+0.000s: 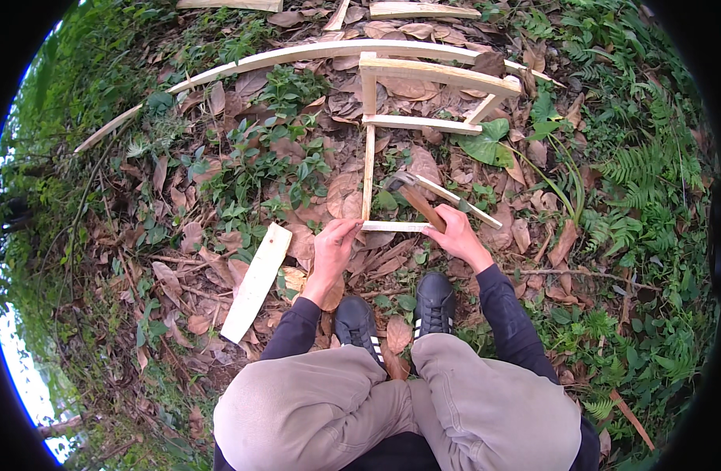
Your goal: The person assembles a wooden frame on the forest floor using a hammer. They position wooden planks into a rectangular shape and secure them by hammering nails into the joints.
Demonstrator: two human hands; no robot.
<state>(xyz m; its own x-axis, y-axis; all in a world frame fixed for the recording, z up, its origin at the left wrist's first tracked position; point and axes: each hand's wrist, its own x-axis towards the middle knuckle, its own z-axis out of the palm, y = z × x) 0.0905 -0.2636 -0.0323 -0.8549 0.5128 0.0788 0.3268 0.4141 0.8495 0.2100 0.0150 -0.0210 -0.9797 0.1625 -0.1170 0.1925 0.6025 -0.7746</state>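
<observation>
Clearly the right hand (457,233) is wrapped tight around the wooden handle of a hammer (411,196), whose metal head points far and left, hovering over the leaves just inside a wooden frame (368,169). The left hand (333,243) has its fingers curled down onto the near left corner of that frame, where the long upright slat meets the short near crosspiece (396,226) (whether the fingertips pinch a nail there is too small to tell). The frame lies flat on dry brown leaves, stretching away from the person: a thin slat (458,202) runs diagonally behind the hammer, partly hidden by it and by the right hand, and farther off two cross slats join a boxy far end. Beyond it a long curved-looking plank (298,55) crosses the ground, its bend owing to the lens. A loose short board (257,281) lies to the near left of the left hand. More boards at the far edge are cut off. Below, black shoes (396,314) and grey trousers show, the person squatting among green ferns on the right.
</observation>
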